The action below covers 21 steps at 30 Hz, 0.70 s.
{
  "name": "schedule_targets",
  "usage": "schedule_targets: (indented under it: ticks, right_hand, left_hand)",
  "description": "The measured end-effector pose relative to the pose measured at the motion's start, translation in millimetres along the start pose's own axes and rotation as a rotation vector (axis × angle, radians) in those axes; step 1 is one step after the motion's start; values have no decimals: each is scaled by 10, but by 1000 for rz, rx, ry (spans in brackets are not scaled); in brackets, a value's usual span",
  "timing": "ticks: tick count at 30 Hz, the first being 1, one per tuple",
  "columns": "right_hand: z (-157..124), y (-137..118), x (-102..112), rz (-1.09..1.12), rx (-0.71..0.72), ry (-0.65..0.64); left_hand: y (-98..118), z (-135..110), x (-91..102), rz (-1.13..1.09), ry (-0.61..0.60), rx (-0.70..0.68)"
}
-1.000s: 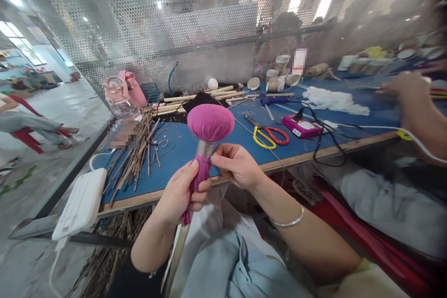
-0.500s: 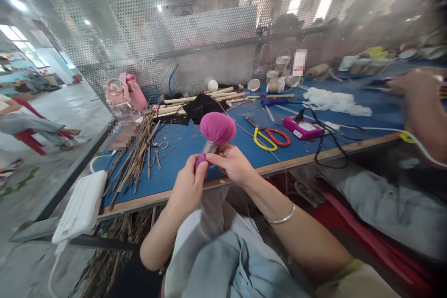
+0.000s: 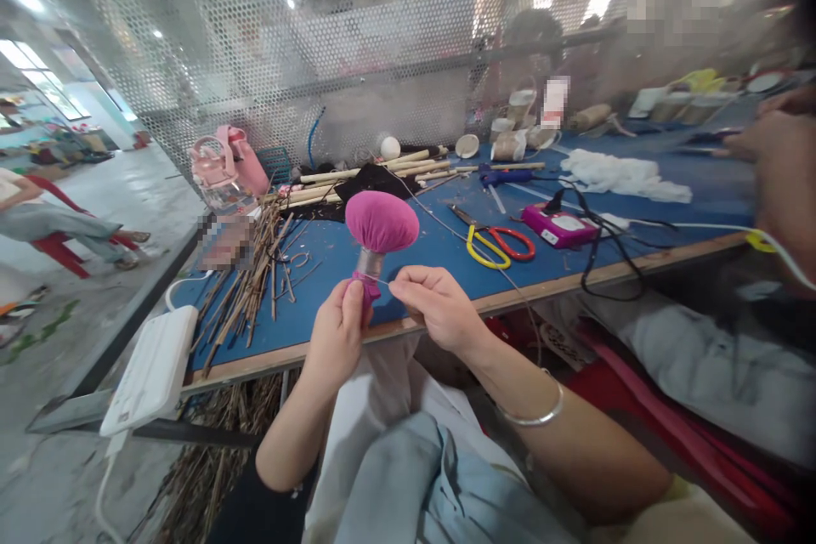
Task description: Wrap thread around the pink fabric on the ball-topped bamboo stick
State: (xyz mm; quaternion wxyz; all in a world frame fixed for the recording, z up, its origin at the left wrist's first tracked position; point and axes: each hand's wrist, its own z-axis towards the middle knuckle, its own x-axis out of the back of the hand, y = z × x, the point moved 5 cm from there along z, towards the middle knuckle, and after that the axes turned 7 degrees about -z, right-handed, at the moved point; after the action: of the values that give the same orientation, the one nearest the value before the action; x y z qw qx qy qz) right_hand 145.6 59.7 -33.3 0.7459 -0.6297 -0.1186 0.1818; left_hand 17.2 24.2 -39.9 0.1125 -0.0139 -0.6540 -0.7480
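Note:
My left hand [image 3: 337,331] is wrapped round the stem of a pink cloth-covered ball on a stick [image 3: 381,221], holding it upright above the front edge of the blue table [image 3: 408,255]. The neck under the ball is bound with grey thread. My right hand [image 3: 437,306] is just right of the neck, its fingers pinched on a thin thread [image 3: 381,280] that runs to the binding. A metal bangle [image 3: 534,413] sits on my right wrist.
On the table lie a heap of thin sticks [image 3: 255,272], yellow-and-red scissors [image 3: 494,242], a pink device with black cables [image 3: 561,228], white stuffing [image 3: 621,174] and bamboo rods [image 3: 357,174]. Another person's hand [image 3: 781,161] works at the right. A white box [image 3: 153,370] sits at the left corner.
The pink ball dropped low and tilted half a second ago, then rose upright again. My right hand moved off the neck and now draws the thread out to the right.

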Motion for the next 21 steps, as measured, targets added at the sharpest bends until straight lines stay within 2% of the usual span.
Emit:
schedule_targets:
  ticks: [3, 9, 13, 16, 18, 21]
  right_hand:
    - [18, 56, -17, 70, -41, 2]
    - [43, 119, -9, 104, -29, -25]
    - [77, 153, 18, 179, -27, -68]
    - [141, 164, 40, 274, 10, -123]
    - [190, 166, 45, 331, 31, -187]
    - [235, 201, 8, 356, -14, -329]
  left_hand:
    - [19, -28, -10, -91, -35, 43]
    - [-17, -79, -43, -299, -89, 178]
    - [-29, -153, -119, -469, -189, 352]
    - [-4, -176, -167, -562, -337, 489]
    - [15, -157, -194, -633, -485, 566]
    - [-2, -120, -241, -734, -733, 677]
